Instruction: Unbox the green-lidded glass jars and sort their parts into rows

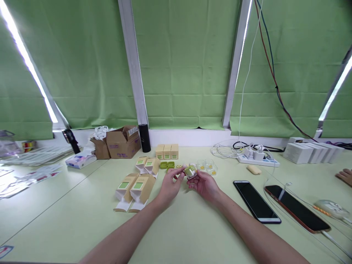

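Observation:
Between my two hands, over the middle of the table, is a small clear container with a green lid [190, 171]. My right hand [205, 186] has its fingers curled around the container from the right. From the left, my left hand [171, 184] grips its edge with thumb and fingertips, partly hidden from view. Just behind my left hand are several green square lids [167, 165]. Several clear cups with yellow spots [211, 168] stand behind my right hand. Left of my hands, several kraft boxes with open flaps [139, 187] lie tilted, and three closed kraft boxes [167, 151] stand behind.
A cardboard carton [122, 143] and black cylinder [144, 138] stand at the back left. To the right are a power strip [258, 160], a beige case [254, 169], two phones [257, 201], cables and white boxes [299, 152]. Another person's hand [345, 176] rests at the far right edge.

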A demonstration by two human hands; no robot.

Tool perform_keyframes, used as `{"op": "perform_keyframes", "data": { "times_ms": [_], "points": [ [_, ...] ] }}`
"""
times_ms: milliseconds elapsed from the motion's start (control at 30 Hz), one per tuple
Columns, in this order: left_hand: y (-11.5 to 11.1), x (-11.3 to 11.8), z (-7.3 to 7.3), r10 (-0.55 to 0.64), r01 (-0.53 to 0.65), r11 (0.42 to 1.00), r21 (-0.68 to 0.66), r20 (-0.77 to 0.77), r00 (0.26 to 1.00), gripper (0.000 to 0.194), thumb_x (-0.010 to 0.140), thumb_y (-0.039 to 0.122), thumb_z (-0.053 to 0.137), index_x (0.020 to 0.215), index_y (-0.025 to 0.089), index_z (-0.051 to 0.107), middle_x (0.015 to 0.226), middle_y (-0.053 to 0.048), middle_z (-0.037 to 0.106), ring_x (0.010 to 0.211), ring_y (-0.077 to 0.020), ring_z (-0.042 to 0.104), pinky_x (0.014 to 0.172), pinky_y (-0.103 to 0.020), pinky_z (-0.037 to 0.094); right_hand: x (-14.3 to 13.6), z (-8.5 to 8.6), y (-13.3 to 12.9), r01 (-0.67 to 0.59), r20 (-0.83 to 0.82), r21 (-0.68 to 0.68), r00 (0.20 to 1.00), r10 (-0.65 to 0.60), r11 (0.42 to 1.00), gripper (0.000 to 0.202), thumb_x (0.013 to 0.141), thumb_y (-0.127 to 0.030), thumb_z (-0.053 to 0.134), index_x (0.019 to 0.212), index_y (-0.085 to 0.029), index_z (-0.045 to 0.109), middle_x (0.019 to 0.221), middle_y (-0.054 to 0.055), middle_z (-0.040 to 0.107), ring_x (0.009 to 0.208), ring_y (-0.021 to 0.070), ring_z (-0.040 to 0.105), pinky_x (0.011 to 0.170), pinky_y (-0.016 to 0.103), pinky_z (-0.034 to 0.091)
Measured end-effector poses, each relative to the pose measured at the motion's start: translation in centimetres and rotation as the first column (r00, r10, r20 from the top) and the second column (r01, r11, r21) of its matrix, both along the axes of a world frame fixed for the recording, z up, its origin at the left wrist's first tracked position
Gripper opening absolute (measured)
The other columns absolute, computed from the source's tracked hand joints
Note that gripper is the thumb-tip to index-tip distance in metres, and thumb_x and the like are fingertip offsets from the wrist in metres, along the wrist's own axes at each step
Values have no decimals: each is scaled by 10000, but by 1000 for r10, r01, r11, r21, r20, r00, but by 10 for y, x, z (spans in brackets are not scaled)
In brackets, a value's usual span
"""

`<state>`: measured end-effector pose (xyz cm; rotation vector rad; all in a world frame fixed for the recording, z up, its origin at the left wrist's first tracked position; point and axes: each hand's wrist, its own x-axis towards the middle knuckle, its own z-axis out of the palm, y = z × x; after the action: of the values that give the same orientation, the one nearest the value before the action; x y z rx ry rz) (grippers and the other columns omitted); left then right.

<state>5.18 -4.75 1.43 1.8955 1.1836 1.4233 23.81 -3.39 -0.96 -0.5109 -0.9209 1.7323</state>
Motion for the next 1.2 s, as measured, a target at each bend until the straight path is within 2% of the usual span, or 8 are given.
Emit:
{"op": "perform_keyframes", "data": {
  "times_ms": [133,233,433,567,667,833,967,1200],
  "points": [
    [2,0,-2,13,-13,1000,-26,12,1000,373,920,431,635,1187,213,778,1105,-110,760,1035,-252,674,873,-374,538,-2,5,-3,19,10,57,1000,-19,998,280,852,-414,804,968,-166,745,872,68,771,729,186,725,694,323,596],
    [6,-1,-6,-5,10,998,-59,82,997,407,916,482,640,1167,195,781,1140,-118,768,1079,-265,688,898,-379,546,-5,11,-8,79,50,126,995,-86,989,376,785,-450,867,1007,-168,755,912,64,766,754,172,712,727,321,602],
    [12,-1,-4,-65,93,987,-128,212,975,470,876,573,678,1083,170,804,1093,-111,801,1012,-283,725,864,-394,579,-8,13,-12,237,160,242,947,-280,941,467,698,-431,918,1058,-196,737,1092,71,724,907,204,686,765,364,622],
    [11,-3,0,-85,129,980,-149,273,958,477,824,576,741,1066,171,813,1100,-109,806,1018,-292,737,918,-434,587,-10,10,-10,280,230,342,901,-368,897,485,675,-398,918,1068,-206,707,1084,74,707,881,199,657,756,375,623],
    [11,-3,1,-82,144,977,-160,338,937,462,778,543,794,1036,160,815,1131,-124,798,1063,-305,736,971,-459,577,-10,9,-10,304,244,398,874,-420,865,483,663,-358,913,1071,-222,694,1085,75,701,957,216,650,791,364,616],
    [8,-4,4,-53,124,979,-162,384,922,351,748,446,828,958,166,801,1090,-124,802,996,-279,754,950,-444,591,-12,10,-13,292,262,436,864,-430,851,459,681,-326,878,1086,-244,680,1076,69,690,974,219,649,799,358,609],
    [5,-4,6,-54,105,987,-118,366,929,236,781,385,792,880,172,775,1075,-117,796,1039,-269,742,946,-422,590,-13,8,-13,272,278,444,864,-420,854,451,692,-319,862,1095,-248,671,1128,75,677,1005,225,641,777,345,604],
    [4,-2,2,17,-22,1000,20,228,973,123,852,319,715,841,202,751,1048,-102,763,1058,-259,703,890,-404,583,-17,3,-13,226,354,454,842,-407,862,485,703,-282,824,1155,-262,648,1202,79,653,1045,230,633,768,323,571]
  ]
}}
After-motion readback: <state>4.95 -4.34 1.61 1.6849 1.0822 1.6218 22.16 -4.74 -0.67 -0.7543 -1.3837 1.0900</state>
